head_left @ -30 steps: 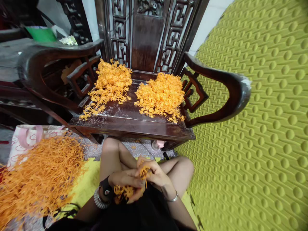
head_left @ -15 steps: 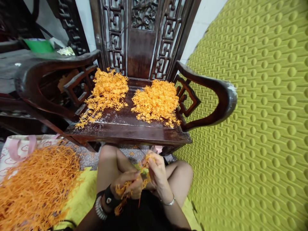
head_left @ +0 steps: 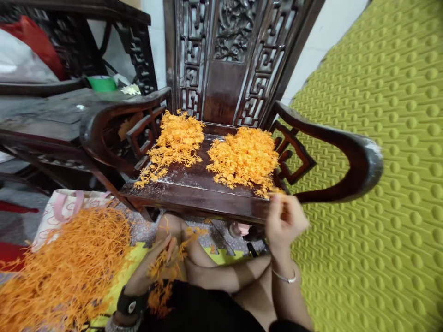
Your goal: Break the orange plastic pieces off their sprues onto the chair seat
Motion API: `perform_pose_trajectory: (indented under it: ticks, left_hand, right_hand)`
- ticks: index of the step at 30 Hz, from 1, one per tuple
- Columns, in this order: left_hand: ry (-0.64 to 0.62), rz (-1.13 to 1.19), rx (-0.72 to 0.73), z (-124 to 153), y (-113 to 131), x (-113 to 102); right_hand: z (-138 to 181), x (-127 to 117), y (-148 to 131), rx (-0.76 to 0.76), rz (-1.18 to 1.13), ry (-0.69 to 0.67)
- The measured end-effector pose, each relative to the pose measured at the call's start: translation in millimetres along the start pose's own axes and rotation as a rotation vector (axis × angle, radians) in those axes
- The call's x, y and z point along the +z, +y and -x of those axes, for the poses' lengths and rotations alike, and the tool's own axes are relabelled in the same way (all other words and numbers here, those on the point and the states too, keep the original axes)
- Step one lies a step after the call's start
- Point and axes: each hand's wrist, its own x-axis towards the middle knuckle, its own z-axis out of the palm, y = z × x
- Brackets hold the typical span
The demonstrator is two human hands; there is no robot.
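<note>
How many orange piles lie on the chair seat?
2: the left pile and the right pile, with dark wood of the seat showing between them. No others appear hidden there.

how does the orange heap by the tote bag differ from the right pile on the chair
The heap spreads wider in view; the right pile is more compact.
The heap shows long, thin strands, the right pile short, curly, tangled bits.
The heap sits low by the tote bag, the right pile up on the chair.
Both are loose and orange.
</note>
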Motion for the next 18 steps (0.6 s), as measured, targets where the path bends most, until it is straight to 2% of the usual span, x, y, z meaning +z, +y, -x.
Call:
perform_pose_trajectory:
  ticks: [1,3,7,10,13,16,18]
  left_hand:
    - [0.032,0.023,0.012,-3.2,6.6,-2.2]
    - [0.044,0.067,0.035,-10.2,18.3,-3.4]
    - [-0.039,0.149,0.116,-19.4,31.1,4.1]
    - [-0.066,0.190,0.113,-19.2,34.5,11.9]
    - [-0.050,0.198,0.114,-16.1,37.3,19.4]
    - [-0.023,0.170,0.150,-13.1,40.2,27.1]
    - [-0.012,0.143,0.160,-11.5,41.2,31.6]
  right_hand:
    - [-3.5,6.6,6.9,-0.119,0.037,-0.154]
    - [-8.6,25.4,21.8,-0.260,0.168,-0.315]
    - [-17.0,62.7,58.1,-0.175,0.570,-0.535]
    - [-17.8,74.2,76.5,-0.083,0.764,-0.714]
    - [-11.5,74.3,81.9,-0.061,0.792,-0.729]
    - [-3.3,70.8,83.7,-0.033,0.694,-0.631]
    - [0.2,67.8,84.5,-0.013,0.590,-0.519]
